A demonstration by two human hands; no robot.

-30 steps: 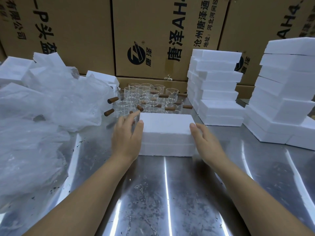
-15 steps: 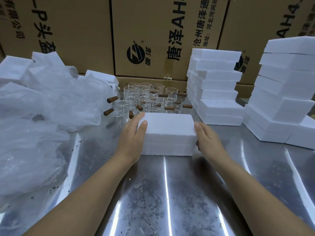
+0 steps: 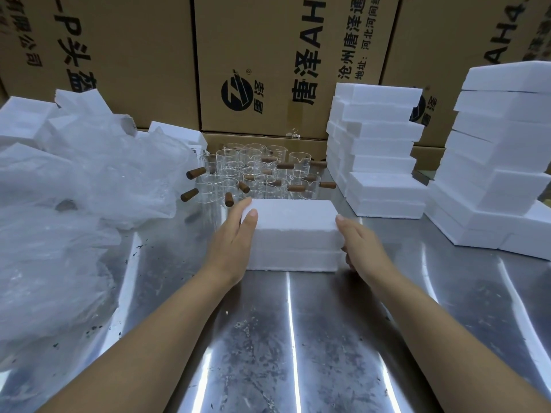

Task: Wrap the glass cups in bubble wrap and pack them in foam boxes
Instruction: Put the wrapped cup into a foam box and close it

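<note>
A closed white foam box (image 3: 293, 228) lies on the steel table (image 3: 298, 338) in front of me. My left hand (image 3: 232, 242) grips its left end, thumb on the top corner and fingers along the side. My right hand (image 3: 362, 248) holds the right end, with fingers curled at the lower edge. Right behind the box stand several glass cups (image 3: 256, 171) with brown wooden handles. A heap of clear bubble wrap (image 3: 74, 189) lies at the left.
Two stacks of white foam boxes rise at the right, one near the middle (image 3: 378, 150) and a taller one at the edge (image 3: 501, 156). More foam pieces (image 3: 24, 114) lie behind the wrap. Printed cardboard cartons (image 3: 268, 55) wall off the back.
Both hands have closed in on the ends of the foam box. My left thumb has come up onto its top corner, and the right fingers have curled at its lower edge.
</note>
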